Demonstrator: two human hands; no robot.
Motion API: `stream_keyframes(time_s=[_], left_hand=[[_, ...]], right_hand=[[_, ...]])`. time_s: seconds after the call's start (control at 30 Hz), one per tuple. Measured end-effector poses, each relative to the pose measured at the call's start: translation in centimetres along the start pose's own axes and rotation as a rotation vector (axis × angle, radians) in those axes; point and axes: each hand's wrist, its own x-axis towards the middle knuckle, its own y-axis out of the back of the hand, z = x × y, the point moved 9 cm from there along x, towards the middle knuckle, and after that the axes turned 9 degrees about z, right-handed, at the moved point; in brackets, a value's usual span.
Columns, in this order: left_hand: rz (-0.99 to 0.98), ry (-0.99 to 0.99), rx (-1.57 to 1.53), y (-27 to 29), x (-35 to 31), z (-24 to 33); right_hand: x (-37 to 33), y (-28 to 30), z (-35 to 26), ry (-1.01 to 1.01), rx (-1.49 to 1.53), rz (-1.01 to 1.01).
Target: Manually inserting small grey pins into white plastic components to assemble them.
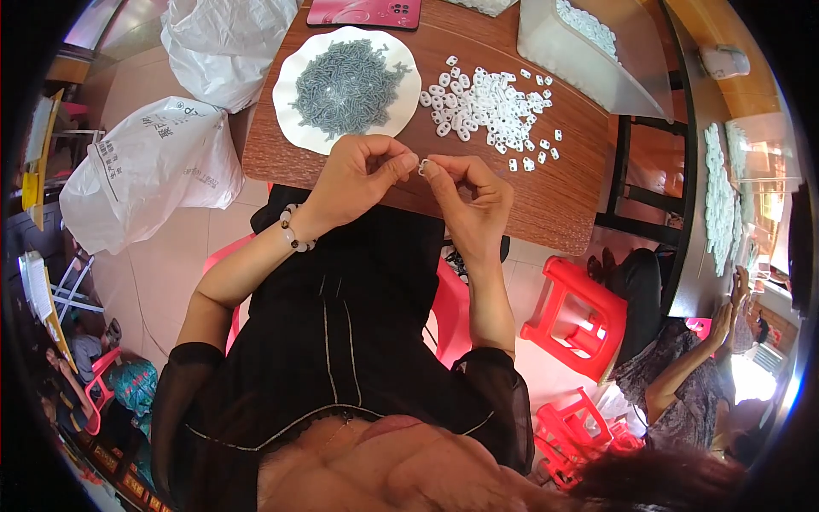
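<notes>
My left hand (363, 175) and my right hand (469, 192) meet at the near edge of a wooden table (563, 205). Their fingertips pinch one small white plastic ring piece (423, 167) between them. Whether a grey pin is also held is too small to tell. Just beyond my left hand stands a white plate (294, 115) heaped with small grey pins (348, 85). Beyond my right hand lies a loose pile of white ring pieces (486, 107) on the bare wood. A beaded bracelet (293, 235) circles my left wrist.
A clear plastic bin (589, 60) of white pieces stands at the table's far right. A pink phone (365, 12) lies at the far edge. White plastic sacks (149, 166) rest on the floor at left. Red stools (576, 316) and another person (691, 384) are at right.
</notes>
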Motion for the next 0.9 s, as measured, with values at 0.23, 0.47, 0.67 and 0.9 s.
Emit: stream_keyframes(time_s=[0.23, 0.47, 0.67, 0.9], left_hand=[[0.085, -0.116, 0.075, 0.3, -0.3, 1.2], [0.108, -0.162, 0.146, 0.1, -0.4, 1.7], [0.087, -0.115, 0.102, 0.0, -0.3, 0.7], [0.012, 0.009, -0.034, -0.2, 0.3, -0.3]], right_hand=[[-0.2, -0.1, 0.0, -0.001, -0.014, 0.014], [-0.6, -0.1, 0.1, 0.083, -0.037, 0.053], [-0.5, -0.2, 0.6, -0.01, -0.033, 0.029], [0.0, 0.0, 1.6, -0.071, 0.098, 0.026]])
